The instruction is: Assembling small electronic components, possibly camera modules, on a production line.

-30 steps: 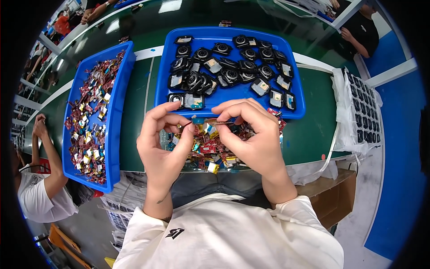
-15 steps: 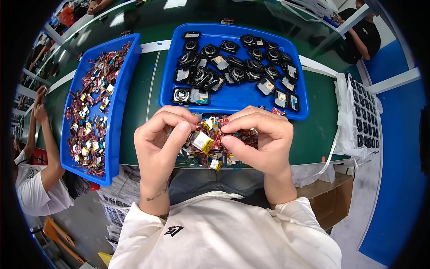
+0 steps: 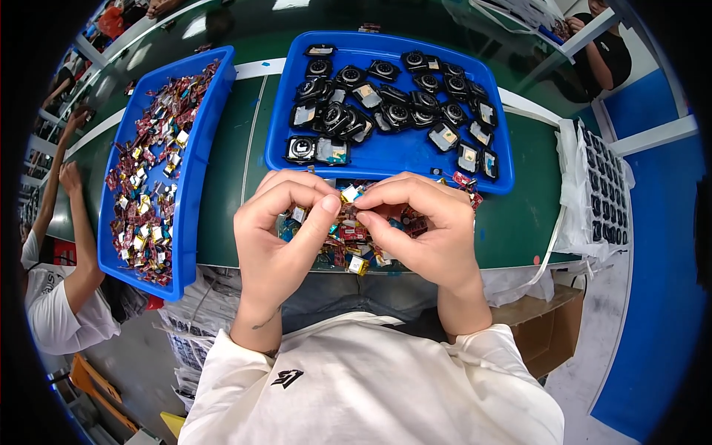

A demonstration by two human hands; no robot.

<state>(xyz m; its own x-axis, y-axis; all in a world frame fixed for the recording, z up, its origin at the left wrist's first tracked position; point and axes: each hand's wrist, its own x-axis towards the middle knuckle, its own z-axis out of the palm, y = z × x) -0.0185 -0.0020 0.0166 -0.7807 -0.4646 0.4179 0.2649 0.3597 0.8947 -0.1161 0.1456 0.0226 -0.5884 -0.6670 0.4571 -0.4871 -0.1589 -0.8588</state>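
My left hand point(image 3: 280, 230) and my right hand point(image 3: 430, 233) meet over a pile of small red circuit boards point(image 3: 351, 233) at the near edge of the table. Thumb and fingertips of each hand are pinched together, almost touching the other hand's. Something small and dark lies between them, too small and covered to name. Just behind the fingertips shows a white and yellow battery cell point(image 3: 350, 193); whether it is held or lies in the pile, I cannot tell. Another such battery point(image 3: 357, 265) rests at the pile's front.
Beyond my hands stands a blue tray point(image 3: 386, 167) with several black watch cases point(image 3: 397, 113). On the left a long blue bin point(image 3: 189, 208) holds more boards and batteries. White trays of black parts point(image 3: 604, 189) are stacked at right. Another person's arm point(image 3: 80, 222) reaches in from the left.
The silver and yellow battery that showed at my left fingertips is no longer seen there. Both hands have drawn closer together, fingertips nearly meeting. The whole view has shifted slightly.
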